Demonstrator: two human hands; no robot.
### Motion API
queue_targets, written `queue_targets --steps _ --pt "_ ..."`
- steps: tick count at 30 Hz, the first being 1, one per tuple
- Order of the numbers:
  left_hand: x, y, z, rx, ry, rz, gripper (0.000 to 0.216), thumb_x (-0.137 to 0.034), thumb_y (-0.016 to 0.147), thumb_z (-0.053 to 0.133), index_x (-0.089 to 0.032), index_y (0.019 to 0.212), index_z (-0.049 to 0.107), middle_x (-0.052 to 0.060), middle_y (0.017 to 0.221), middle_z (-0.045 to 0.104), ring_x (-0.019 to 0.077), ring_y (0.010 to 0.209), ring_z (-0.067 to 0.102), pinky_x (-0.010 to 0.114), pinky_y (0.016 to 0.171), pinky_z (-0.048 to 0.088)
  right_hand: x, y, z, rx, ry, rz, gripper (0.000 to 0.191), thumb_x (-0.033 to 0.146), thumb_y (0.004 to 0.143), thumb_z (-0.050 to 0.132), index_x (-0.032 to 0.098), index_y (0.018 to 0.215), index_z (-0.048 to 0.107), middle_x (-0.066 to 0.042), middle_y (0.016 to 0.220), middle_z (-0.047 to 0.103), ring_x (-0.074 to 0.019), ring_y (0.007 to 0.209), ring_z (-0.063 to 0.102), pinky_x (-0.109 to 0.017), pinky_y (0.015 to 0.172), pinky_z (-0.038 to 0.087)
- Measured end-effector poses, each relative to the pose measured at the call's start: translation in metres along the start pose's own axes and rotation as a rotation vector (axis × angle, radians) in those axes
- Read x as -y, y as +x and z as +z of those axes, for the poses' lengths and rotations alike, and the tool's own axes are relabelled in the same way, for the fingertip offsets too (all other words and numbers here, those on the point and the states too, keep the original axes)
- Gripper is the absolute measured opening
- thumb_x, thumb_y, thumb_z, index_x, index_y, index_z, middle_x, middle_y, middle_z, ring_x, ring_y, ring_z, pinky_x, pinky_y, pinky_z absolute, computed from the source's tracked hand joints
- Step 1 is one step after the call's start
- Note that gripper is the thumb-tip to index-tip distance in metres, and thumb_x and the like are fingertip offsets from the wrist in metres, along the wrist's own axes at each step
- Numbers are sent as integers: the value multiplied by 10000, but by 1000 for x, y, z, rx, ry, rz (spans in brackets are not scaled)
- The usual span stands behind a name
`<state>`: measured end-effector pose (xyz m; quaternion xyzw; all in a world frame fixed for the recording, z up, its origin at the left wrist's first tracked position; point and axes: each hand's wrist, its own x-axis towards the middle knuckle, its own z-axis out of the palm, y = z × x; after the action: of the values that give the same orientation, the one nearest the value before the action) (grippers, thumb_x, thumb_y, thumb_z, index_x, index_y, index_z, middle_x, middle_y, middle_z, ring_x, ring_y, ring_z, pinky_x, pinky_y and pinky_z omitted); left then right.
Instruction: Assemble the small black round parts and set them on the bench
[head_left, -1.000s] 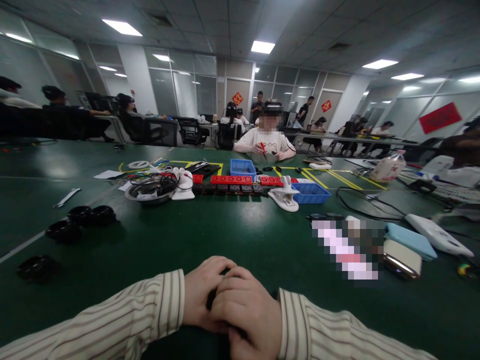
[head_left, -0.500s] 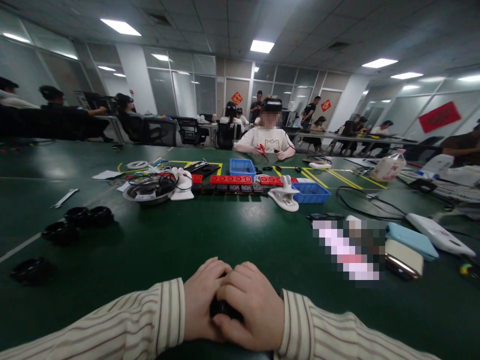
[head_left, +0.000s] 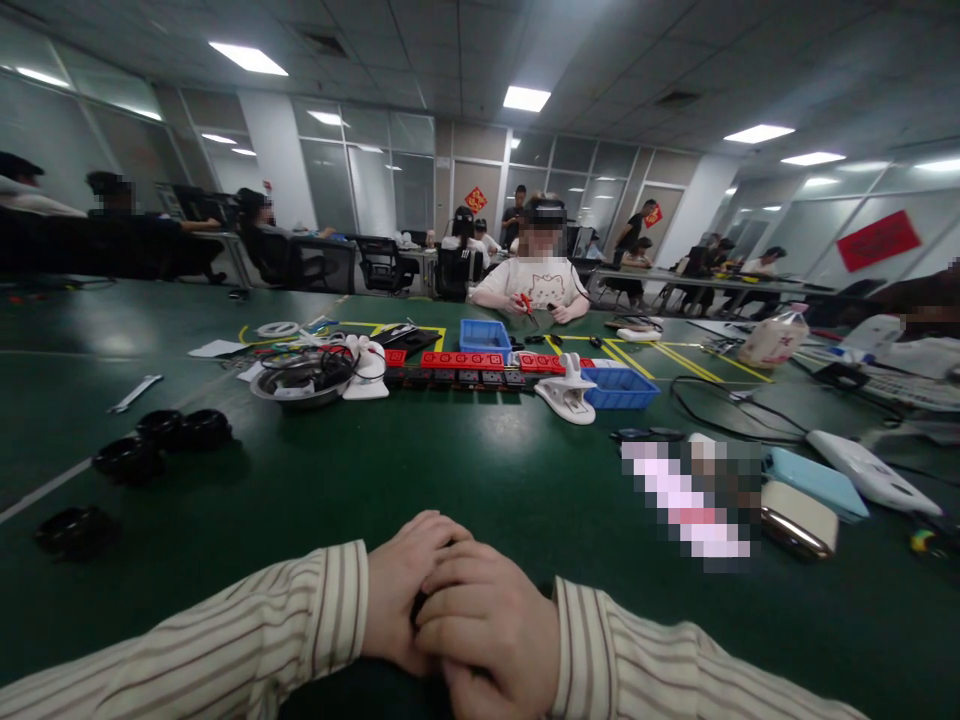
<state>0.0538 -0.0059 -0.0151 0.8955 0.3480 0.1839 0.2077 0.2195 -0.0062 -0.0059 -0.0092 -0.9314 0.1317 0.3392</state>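
Observation:
At the near edge of the table, my left hand [head_left: 405, 590] and my right hand [head_left: 491, 625] are closed together, fingers overlapping. Between them is a black rounded part [head_left: 421, 606], almost fully covered; only a dark sliver shows, so its exact kind is hidden. The right hand's fingers bend over the top, across the left hand's fingers. Off to the left on the green table [head_left: 360, 480] lie several black round, hollow parts [head_left: 129, 460], apart from my hands.
A metal bowl [head_left: 300, 385] of cables, a white clip stand [head_left: 570, 390], a blue bin [head_left: 619, 388] and a red-and-black strip [head_left: 461, 362] stand mid-table. A wrench [head_left: 135, 394] lies left; a beige case [head_left: 799, 520] right. Across sits a person [head_left: 536, 280] with red-handled pliers.
My right hand has turned and slid down over the black part, which showed between the hands before and is now mostly covered. The view has shifted slightly.

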Motion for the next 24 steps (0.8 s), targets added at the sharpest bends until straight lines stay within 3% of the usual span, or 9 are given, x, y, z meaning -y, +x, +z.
queue_targets --steps 2,5,7,9,13,15,18,21,24 --pt "-3 -2 2 -22 27 -4 794 -506 457 694 -199 1149 454 78 1111 507 300 1038 467 500 993 278 4 3 -3 -72 -65 98 287 342 787 347 183 843 579 -37 793 631 -184 828 522 -374 821 356" --pt "-9 -4 4 -65 30 -39 845 -581 485 682 -205 1189 403 101 1210 470 310 1105 441 543 1028 191 10 6 -8 -128 -186 359 586 647 790 279 154 872 586 -72 828 598 -201 764 502 -384 729 344" --pt "-13 -4 4 -89 27 -71 841 -608 462 679 -183 1142 428 102 1147 512 302 1053 478 560 1031 164 12 7 -8 -96 -257 490 688 754 730 265 149 818 581 -67 791 581 -192 708 484 -364 680 334" --pt "-15 -5 3 -96 37 -97 733 -597 472 679 -170 1039 496 76 1021 556 278 956 516 560 1024 166 12 7 -8 -16 -325 542 623 744 712 358 160 760 568 -42 731 566 -176 666 466 -337 644 315" --pt "-10 -5 4 -89 33 -127 435 -477 518 703 -173 803 578 39 839 538 232 795 507 467 847 391 11 7 -13 160 -365 474 347 516 746 548 169 750 556 -20 731 578 -159 664 460 -304 607 290" --pt "-7 -3 3 -69 3 -91 456 -433 477 723 -182 833 587 35 857 526 226 798 496 407 775 425 11 9 -19 232 -317 397 250 418 749 567 170 775 558 -16 776 593 -152 692 469 -295 605 291" --pt "-4 1 -1 8 -10 -20 541 -415 396 739 -203 870 588 20 909 508 222 838 489 388 796 412 11 12 -27 289 -218 308 155 307 725 572 179 812 559 -8 833 606 -153 769 488 -291 631 299" --pt "-3 3 -4 52 0 6 427 -407 406 704 -192 754 581 14 884 505 222 835 487 401 816 402 8 11 -26 296 -127 236 106 230 692 525 189 784 559 4 804 619 -156 794 496 -308 693 313" --pt "-3 3 -4 37 14 30 422 -409 431 687 -189 773 575 22 883 514 224 836 496 394 822 406 5 6 -17 176 -65 110 144 220 680 432 189 752 553 8 762 636 -153 790 507 -340 785 316"
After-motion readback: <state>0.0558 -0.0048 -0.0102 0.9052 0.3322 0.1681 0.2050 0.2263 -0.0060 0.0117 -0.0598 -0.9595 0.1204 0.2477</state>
